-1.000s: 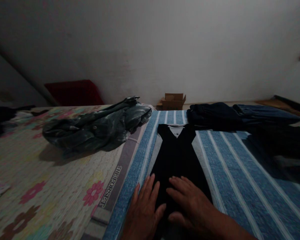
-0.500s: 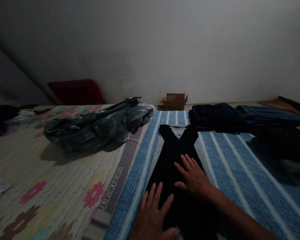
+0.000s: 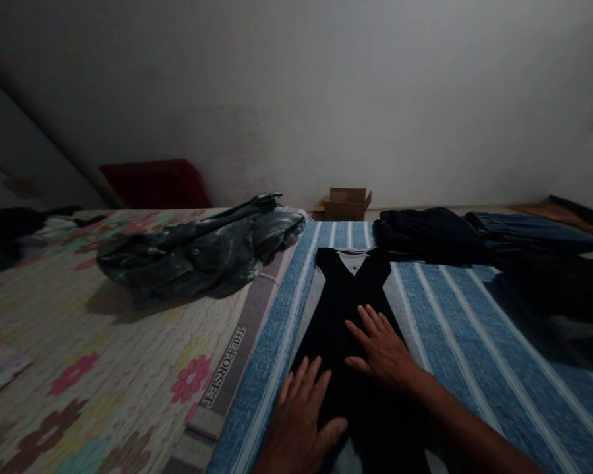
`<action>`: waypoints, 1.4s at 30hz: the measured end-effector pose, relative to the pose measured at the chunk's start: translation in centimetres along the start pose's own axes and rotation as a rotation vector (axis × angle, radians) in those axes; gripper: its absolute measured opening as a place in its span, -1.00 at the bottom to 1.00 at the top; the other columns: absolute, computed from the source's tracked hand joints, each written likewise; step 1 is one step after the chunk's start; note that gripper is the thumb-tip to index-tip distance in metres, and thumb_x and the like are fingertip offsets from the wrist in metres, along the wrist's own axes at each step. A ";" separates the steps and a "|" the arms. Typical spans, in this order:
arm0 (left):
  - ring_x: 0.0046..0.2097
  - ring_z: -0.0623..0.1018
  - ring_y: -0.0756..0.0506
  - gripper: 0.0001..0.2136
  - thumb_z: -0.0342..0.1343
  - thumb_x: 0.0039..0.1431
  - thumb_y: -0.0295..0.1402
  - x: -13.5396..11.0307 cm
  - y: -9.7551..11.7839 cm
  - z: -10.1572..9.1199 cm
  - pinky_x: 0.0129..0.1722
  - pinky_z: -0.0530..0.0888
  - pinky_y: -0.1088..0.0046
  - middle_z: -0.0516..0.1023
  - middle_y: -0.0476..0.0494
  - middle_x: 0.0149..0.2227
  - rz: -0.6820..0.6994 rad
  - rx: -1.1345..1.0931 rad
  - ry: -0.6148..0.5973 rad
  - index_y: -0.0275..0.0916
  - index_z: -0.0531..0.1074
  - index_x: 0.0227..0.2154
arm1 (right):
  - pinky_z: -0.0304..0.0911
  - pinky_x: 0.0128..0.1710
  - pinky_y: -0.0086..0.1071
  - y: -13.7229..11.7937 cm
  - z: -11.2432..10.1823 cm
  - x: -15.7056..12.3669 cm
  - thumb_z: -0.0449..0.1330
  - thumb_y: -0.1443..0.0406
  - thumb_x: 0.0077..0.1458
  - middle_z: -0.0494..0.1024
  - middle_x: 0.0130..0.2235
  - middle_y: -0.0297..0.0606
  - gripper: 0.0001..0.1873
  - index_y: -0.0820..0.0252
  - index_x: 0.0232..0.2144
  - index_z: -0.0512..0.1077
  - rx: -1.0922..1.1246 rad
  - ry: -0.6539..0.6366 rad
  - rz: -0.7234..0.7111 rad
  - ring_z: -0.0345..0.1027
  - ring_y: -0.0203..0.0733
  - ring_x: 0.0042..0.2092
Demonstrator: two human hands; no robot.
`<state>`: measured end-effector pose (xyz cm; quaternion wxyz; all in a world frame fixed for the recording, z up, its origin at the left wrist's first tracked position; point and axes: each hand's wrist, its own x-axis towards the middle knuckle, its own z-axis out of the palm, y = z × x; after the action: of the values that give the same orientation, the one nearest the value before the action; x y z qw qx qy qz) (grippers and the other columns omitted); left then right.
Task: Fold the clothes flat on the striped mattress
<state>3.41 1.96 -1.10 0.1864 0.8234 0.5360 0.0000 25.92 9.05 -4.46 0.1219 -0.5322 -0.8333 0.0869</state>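
On black garment (image 3: 348,309): left hand (image 3: 296,421) and right hand (image 3: 383,349) pressed flat, fingers spread, grasping nothing. Beyond its collar, cardboard box (image 3: 346,204), contents hidden.

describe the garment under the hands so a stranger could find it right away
On the blue striped cover, look beside the floral mat. The black garment lies flat and lengthwise, both hands pressing it. Unlike the crumpled grey jacket and folded dark stacks, it shows a pale V-neck.
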 end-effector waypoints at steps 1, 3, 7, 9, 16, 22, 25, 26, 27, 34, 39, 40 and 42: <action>0.31 -0.03 -0.32 -0.36 0.03 0.14 -0.05 0.0 0.0 0.1 0.22 0.06 -0.07 -0.04 -0.21 0.32 0.007 0.007 -0.016 -0.12 0.08 0.25 | -0.18 0.21 0.11 0.0 0.1 0.0 -0.01 -0.17 0.09 -0.05 0.32 0.02 -0.21 0.12 0.24 0.12 -0.002 0.006 -0.002 -0.31 0.21 0.32; 0.32 -0.07 -0.34 -0.27 0.11 0.06 -0.04 0.0 0.1 0.1 0.21 0.03 -0.11 -0.12 -0.23 0.33 0.012 0.019 -0.033 -0.11 0.03 0.26 | -0.18 0.20 0.13 0.1 0.3 0.0 -0.01 -0.17 0.09 -0.04 0.32 0.00 -0.21 0.11 0.24 0.12 -0.006 0.016 -0.005 -0.31 0.22 0.32; 0.32 -0.14 -0.34 -0.21 0.18 -0.02 -0.07 -0.1 0.6 -0.2 0.22 -0.01 -0.09 -0.19 -0.26 0.34 -0.009 0.035 -0.041 -0.09 0.01 0.27 | -0.19 0.20 0.15 0.3 0.4 0.1 0.01 -0.16 0.08 -0.04 0.32 -0.01 -0.22 0.09 0.23 0.13 -0.006 0.015 -0.007 -0.30 0.22 0.32; 0.32 -0.15 -0.34 -0.20 0.18 -0.04 -0.07 -0.1 0.9 -0.4 0.22 -0.02 -0.08 -0.19 -0.27 0.34 -0.025 0.038 -0.050 -0.10 0.02 0.27 | -0.19 0.20 0.16 0.1 0.0 0.2 0.02 -0.15 0.08 -0.04 0.32 0.00 -0.23 0.10 0.23 0.14 -0.009 0.010 -0.001 -0.30 0.23 0.32; 0.33 -0.15 -0.31 -0.22 0.14 -0.03 -0.07 -0.2 1.4 -0.3 0.23 -0.04 -0.05 -0.17 -0.26 0.34 -0.041 0.041 -0.032 -0.12 0.04 0.26 | -0.23 0.23 0.11 -3.7 -2.5 -2.5 0.00 -0.17 0.07 -0.03 0.31 0.06 -0.20 0.13 0.23 0.13 0.036 -0.021 -0.121 -0.32 0.16 0.32; 0.33 -0.13 -0.31 -0.25 0.15 -0.05 -0.20 -0.3 1.4 0.2 0.25 -0.04 -0.01 -0.14 -0.25 0.34 -0.017 0.060 -0.001 -0.17 0.08 0.25 | -0.14 0.23 0.08 -5.7 -0.6 -5.2 0.03 -0.04 0.15 0.01 0.30 0.01 -0.30 0.09 0.25 0.08 0.105 -0.091 -0.168 -0.23 0.10 0.31; 0.33 -0.10 -0.31 -0.28 0.13 0.00 -0.15 -0.3 1.3 0.5 0.24 -0.03 -0.02 -0.12 -0.27 0.34 0.002 0.070 0.035 -0.20 0.10 0.24 | -0.11 0.22 0.07 -5.6 -0.1 -5.2 0.03 -0.01 0.16 0.02 0.29 0.00 -0.31 0.13 0.25 0.08 0.104 -0.075 -0.151 -0.23 0.09 0.31; 0.33 -0.09 -0.31 -0.29 0.12 0.01 -0.13 -0.3 1.3 0.5 0.24 -0.02 -0.02 -0.10 -0.28 0.34 0.009 0.070 0.051 -0.21 0.11 0.24 | -0.11 0.22 0.07 -5.5 -0.2 -5.2 0.03 -0.01 0.16 0.03 0.29 0.01 -0.32 0.15 0.25 0.10 0.099 -0.075 -0.147 -0.22 0.09 0.31; 0.33 -0.07 -0.31 -0.29 0.12 0.02 -0.11 -0.4 1.3 0.4 0.24 -0.02 -0.02 -0.09 -0.28 0.33 0.017 0.065 0.063 -0.22 0.11 0.23 | -0.10 0.22 0.06 -5.6 -0.5 -5.1 0.04 0.00 0.16 0.04 0.29 0.02 -0.32 0.16 0.24 0.12 0.093 -0.077 -0.143 -0.20 0.10 0.31; 0.32 0.00 -0.25 -0.28 0.10 0.07 -0.06 -1.7 0.6 -1.2 0.25 0.06 0.07 -0.01 -0.35 0.31 0.046 -0.058 0.057 -0.34 0.11 0.22 | -0.08 0.21 0.08 -7.0 -3.0 -6.9 -0.07 -0.05 0.20 0.14 0.25 0.06 -0.34 0.23 0.20 0.20 0.068 -0.119 -0.222 -0.10 0.12 0.28; 0.33 -0.06 -0.26 -0.25 0.15 0.02 -0.11 -3.0 0.4 -1.2 0.26 0.01 0.06 -0.09 -0.33 0.33 -0.005 -0.019 0.086 -0.32 0.08 0.24 | -0.10 0.22 0.08 -7.8 -2.3 -9.4 -0.06 -0.10 0.17 0.07 0.27 0.03 -0.28 0.19 0.24 0.12 0.106 -0.110 -0.317 -0.17 0.10 0.30; 0.33 -0.07 -0.26 -0.24 0.15 0.02 -0.11 -3.1 0.4 -1.0 0.26 0.01 0.05 -0.11 -0.32 0.34 -0.014 -0.010 0.075 -0.31 0.06 0.24 | -0.10 0.22 0.07 -7.9 -2.0 -9.7 -0.05 -0.10 0.16 0.05 0.28 0.03 -0.26 0.17 0.25 0.10 0.115 -0.117 -0.321 -0.19 0.09 0.30; 0.33 -0.10 -0.26 -0.22 0.14 0.02 -0.10 -3.2 0.4 -0.6 0.25 0.02 0.03 -0.14 -0.31 0.34 -0.033 0.008 0.037 -0.28 0.03 0.26 | -0.11 0.22 0.07 -7.9 -1.5 -10.1 -0.03 -0.12 0.14 0.03 0.29 0.02 -0.24 0.14 0.25 0.07 0.129 -0.138 -0.317 -0.21 0.10 0.31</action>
<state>2.28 -0.84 0.21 0.1731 0.8151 0.5528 0.0103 23.56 -3.40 -1.97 0.1104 -0.3780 -0.9059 0.1559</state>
